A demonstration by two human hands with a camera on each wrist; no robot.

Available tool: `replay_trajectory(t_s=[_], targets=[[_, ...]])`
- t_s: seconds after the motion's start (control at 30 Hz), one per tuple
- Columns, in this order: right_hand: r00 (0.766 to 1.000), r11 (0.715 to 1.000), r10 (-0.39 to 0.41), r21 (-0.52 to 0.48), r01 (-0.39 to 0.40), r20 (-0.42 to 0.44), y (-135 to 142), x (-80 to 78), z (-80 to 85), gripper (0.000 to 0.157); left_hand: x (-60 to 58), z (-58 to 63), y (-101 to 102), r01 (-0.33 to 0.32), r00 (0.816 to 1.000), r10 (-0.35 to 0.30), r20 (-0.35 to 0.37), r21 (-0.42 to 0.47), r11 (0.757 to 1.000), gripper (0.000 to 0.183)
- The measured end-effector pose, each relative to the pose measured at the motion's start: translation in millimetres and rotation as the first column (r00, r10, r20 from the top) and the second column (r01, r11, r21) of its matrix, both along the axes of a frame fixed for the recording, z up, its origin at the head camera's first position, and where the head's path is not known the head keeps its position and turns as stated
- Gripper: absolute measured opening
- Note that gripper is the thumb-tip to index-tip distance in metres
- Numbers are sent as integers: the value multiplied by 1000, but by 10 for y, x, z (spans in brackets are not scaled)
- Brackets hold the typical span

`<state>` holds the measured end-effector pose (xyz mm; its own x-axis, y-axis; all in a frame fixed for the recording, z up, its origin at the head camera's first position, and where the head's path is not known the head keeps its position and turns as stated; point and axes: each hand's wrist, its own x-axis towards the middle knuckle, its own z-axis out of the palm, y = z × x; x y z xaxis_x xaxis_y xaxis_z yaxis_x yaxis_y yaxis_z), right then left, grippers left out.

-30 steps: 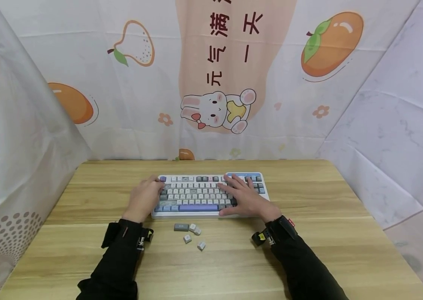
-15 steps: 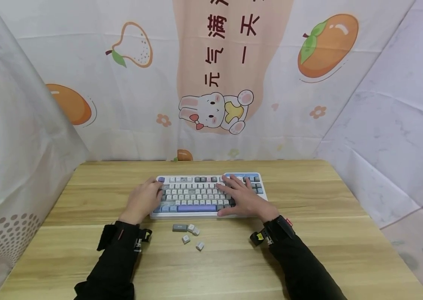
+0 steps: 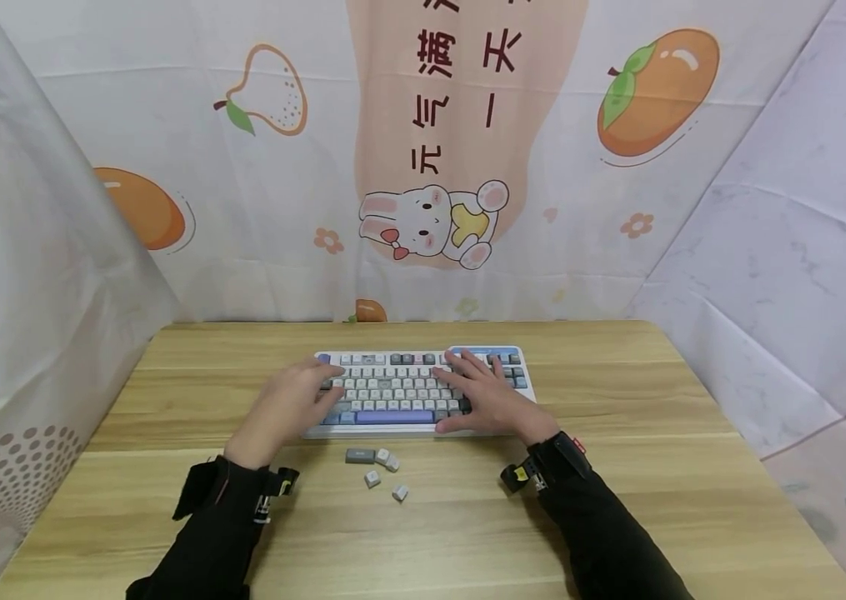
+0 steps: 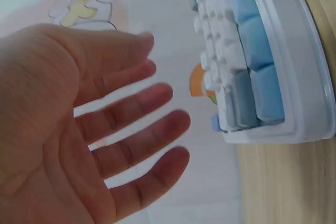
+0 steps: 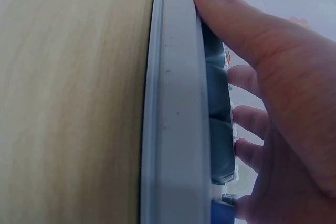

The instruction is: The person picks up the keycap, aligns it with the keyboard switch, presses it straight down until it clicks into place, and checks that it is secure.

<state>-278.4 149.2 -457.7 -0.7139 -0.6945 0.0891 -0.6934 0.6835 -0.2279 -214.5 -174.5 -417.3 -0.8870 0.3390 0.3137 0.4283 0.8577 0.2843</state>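
A white keyboard (image 3: 385,430) with white, grey and blue keys and a purple space bar (image 3: 394,417) lies on the table. Over its left end hovers my left hand (image 3: 283,410), fingers relaxed and slightly bent. In the left wrist view the left fingers (image 4: 157,127) hang apart from the blue keys (image 4: 265,90), with nothing in the grasp. My right hand (image 3: 493,400) rests spread across the right part of the keyboard. Its thumb (image 5: 226,11) lies on the front edge of the case, the other fingers reaching over the keys.
In front of the keyboard lie a wide grey keycap (image 3: 360,456) and several small light keycaps (image 3: 372,479) on the wooden table (image 3: 468,533). A printed white curtain (image 3: 280,208) hangs behind and along both sides.
My left hand has come off the keyboard's left edge, its fingers opening and shifting right over the keys while the wrist moved left and toward me. The right hand stays put.
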Motion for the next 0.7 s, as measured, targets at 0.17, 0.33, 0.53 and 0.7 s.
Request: replay_trajectory(t_s=[0.17,0.33,0.53,0.7], targets=[[1000,1000,-2,10,2,4,-1,4,9,90,109,45,102,121,992,-121,27,-34,992,35],[1000,1000,-10,20,10,10,-6,-6,-2,90,223,43,287,234,966,-230,116,-17,972,38],[1000,1000,-18,18,18,7,-7,-2,-7,91,290,-8,492,346,926,-339,164,-15,938,47],[1000,1000,-24,12,24,2,-5,-8,-20,92,336,-69,610,384,905,-376,201,-1,923,48]])
